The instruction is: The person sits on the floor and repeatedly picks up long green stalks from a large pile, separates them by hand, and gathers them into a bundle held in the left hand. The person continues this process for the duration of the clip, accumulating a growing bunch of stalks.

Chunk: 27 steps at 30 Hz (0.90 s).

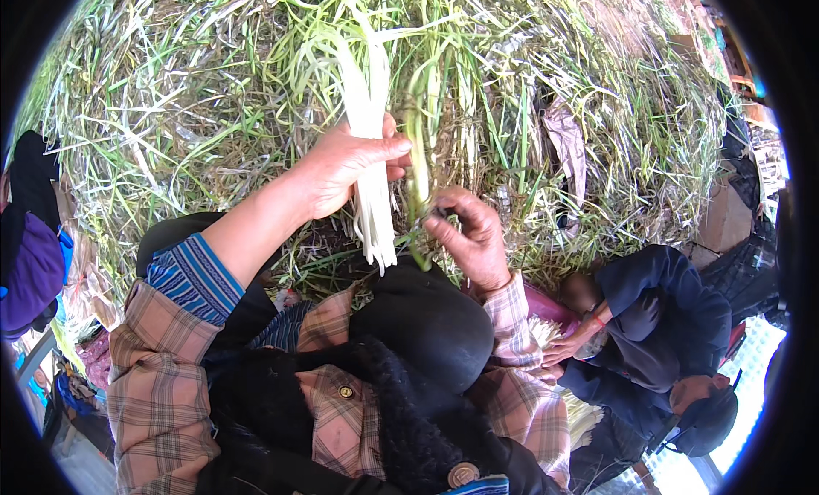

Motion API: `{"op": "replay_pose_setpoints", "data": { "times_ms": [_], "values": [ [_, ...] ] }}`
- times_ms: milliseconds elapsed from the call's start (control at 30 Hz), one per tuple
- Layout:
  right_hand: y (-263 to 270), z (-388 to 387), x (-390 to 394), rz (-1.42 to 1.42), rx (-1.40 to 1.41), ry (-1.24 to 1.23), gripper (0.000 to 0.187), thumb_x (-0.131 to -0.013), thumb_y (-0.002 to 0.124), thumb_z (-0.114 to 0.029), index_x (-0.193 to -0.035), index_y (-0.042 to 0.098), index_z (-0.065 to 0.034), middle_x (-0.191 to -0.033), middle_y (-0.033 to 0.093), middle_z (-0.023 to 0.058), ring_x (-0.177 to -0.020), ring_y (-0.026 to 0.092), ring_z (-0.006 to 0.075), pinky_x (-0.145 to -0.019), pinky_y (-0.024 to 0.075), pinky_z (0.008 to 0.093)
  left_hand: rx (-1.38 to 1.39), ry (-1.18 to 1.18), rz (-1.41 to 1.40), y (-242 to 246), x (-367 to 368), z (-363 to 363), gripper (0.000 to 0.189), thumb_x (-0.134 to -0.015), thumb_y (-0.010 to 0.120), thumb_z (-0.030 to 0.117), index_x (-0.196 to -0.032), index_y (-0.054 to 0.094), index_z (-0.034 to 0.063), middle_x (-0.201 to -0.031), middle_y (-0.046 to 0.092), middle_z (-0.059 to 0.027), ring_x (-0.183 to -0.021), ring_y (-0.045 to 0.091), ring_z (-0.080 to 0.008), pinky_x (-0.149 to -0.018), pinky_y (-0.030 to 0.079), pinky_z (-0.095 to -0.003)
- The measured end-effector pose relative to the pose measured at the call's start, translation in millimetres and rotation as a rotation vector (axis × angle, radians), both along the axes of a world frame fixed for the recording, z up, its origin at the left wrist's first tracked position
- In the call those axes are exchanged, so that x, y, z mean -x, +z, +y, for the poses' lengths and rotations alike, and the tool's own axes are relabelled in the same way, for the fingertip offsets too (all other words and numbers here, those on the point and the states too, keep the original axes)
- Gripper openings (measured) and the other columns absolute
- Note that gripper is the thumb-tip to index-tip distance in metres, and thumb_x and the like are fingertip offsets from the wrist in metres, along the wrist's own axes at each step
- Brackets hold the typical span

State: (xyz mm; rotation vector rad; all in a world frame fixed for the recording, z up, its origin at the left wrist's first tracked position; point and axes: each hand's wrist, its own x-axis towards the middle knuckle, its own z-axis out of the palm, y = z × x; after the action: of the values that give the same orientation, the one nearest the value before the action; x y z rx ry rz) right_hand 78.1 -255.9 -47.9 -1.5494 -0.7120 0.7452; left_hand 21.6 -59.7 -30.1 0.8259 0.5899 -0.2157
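Note:
My left hand (349, 165) is closed around a bundle of long pale stalks (372, 194), their white ends hanging down over my knees and their green leaves spreading upward. Just right of the bundle, a yellowish-green stalk (418, 159) with ragged, dirty outer leaves runs from beside my left fingertips down to my right hand (468, 234). The right thumb and fingers are curled at the lower part of that stalk, with dark matter between them. Whether they pinch the stalk itself is hard to tell. Both hands are above the heap of leaves.
A large heap of cut green and dry leaves (192, 111) fills the ground ahead. A crumpled brownish sheet (566, 149) lies on it. At the right, a co-worker in dark clothes (672, 309) bends over pale stalks (582, 418). A cardboard box (726, 217) stands behind; another person's purple garment (35, 271) shows at left.

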Motion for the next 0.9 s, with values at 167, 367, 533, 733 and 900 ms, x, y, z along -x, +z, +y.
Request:
{"op": "replay_pose_setpoints", "data": {
  "times_ms": [167, 367, 533, 733, 900],
  "values": [
    [6.1, 4.7, -6.0, -0.243, 0.126, 0.021, 0.018, -0.07, 0.066, -0.01, -0.083, 0.058, -0.0013, -0.082, 0.059, 0.0099, -0.078, 0.057, 0.0229, -0.072, 0.0442, 0.0307, -0.027, 0.066, -0.018, -3.7, -3.6, -8.4, 0.016, -0.079, 0.059, 0.007, -0.087, 0.046, 0.0085, -0.092, 0.058, -0.0092, -0.08, 0.057, -0.0153, -0.069, 0.048, -0.0256],
    [5.3, 28.5, -9.1, -0.471, 0.198, -0.161, 0.024, -0.067, 0.069, -0.013, -0.082, 0.054, -0.003, -0.08, 0.057, 0.009, -0.073, 0.055, 0.0226, -0.065, 0.0453, 0.0309, -0.211, 0.017, -0.023, -2.1, -1.2, -19.1, 0.015, -0.078, 0.06, 0.007, -0.089, 0.049, 0.006, -0.09, 0.057, -0.0072, -0.075, 0.056, -0.0119, -0.066, 0.049, -0.0257],
    [-3.1, 26.4, -5.9, 0.176, -0.122, -0.303, 0.013, -0.075, 0.062, -0.004, -0.083, 0.052, -0.0043, -0.08, 0.057, 0.0047, -0.072, 0.054, 0.0124, -0.065, 0.0441, 0.0256, -0.235, 0.155, 0.029, 2.2, -1.9, -17.4, 0.015, -0.079, 0.058, 0.006, -0.088, 0.047, 0.0066, -0.088, 0.058, -0.0086, -0.076, 0.057, -0.0153, -0.066, 0.048, -0.0269],
    [-25.7, -43.3, -4.3, 0.509, -0.099, -0.037, 0.006, -0.082, 0.053, -0.004, -0.082, 0.048, -0.0054, -0.069, 0.052, 0.0, -0.064, 0.051, 0.0099, -0.058, 0.0408, 0.0235, -0.26, 0.396, 0.056, 14.0, -8.6, 18.2, 0.02, -0.077, 0.06, 0.007, -0.092, 0.045, 0.0083, -0.092, 0.058, -0.0099, -0.082, 0.058, -0.0177, -0.072, 0.05, -0.0286],
    [-31.4, -71.9, -4.5, -0.291, 0.964, 0.336, 0.029, -0.078, 0.06, -0.022, -0.102, 0.055, -0.0075, -0.096, 0.057, 0.0139, -0.082, 0.058, 0.0284, -0.073, 0.0466, 0.0343, -0.333, 0.318, -0.073, 20.1, -4.2, 34.0, 0.015, -0.079, 0.057, 0.006, -0.09, 0.047, 0.008, -0.089, 0.06, -0.0111, -0.085, 0.059, -0.0184, -0.074, 0.048, -0.0292]
  ]
}}
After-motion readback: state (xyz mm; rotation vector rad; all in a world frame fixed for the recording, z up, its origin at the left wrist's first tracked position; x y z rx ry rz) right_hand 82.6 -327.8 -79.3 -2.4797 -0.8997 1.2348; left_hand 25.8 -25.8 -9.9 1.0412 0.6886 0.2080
